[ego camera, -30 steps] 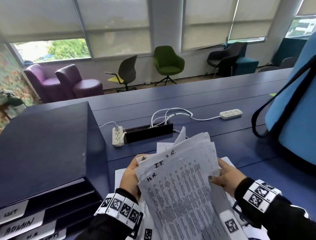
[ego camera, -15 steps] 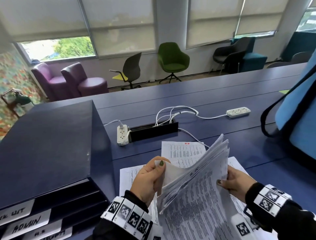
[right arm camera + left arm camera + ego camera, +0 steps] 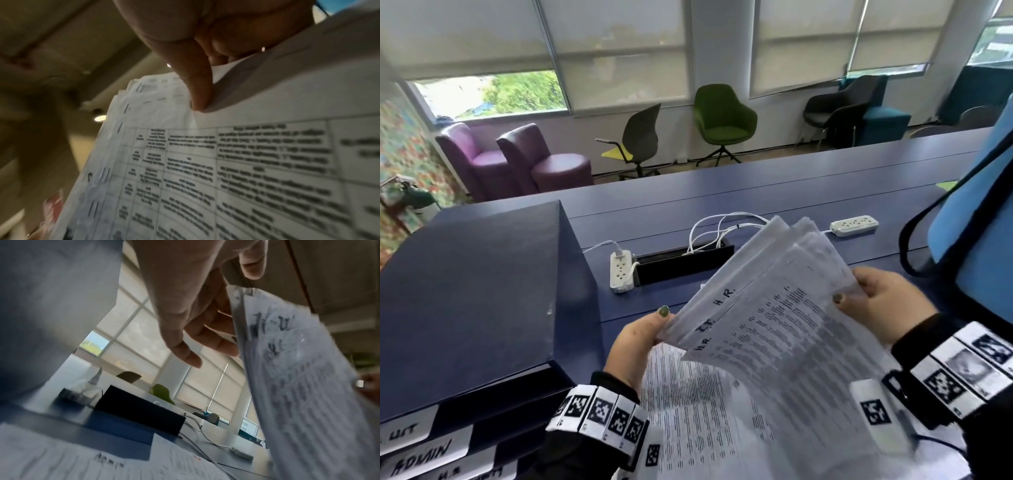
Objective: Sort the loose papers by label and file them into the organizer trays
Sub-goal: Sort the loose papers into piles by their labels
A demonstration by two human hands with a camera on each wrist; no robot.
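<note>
Above the table [image 3: 722, 195], both hands gripping papers [image 3: 774, 318] marked "H.R.", "I.T."

Printed text on the paper stack [image 3: 774, 325] blurred, organizer tray labels [image 3: 417, 457] cut off by the edge

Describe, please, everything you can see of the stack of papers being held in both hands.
The stack of papers is a fanned sheaf of white printed sheets, raised and tilted above other sheets lying on the blue table. Handwritten labels show at the staggered corners: H.R. and I.T. The right wrist view shows a printed table on one sheet. The left hand pinches its left edge, thumb on top; the right hand grips the right edge, thumb pressing the top sheet.
</note>
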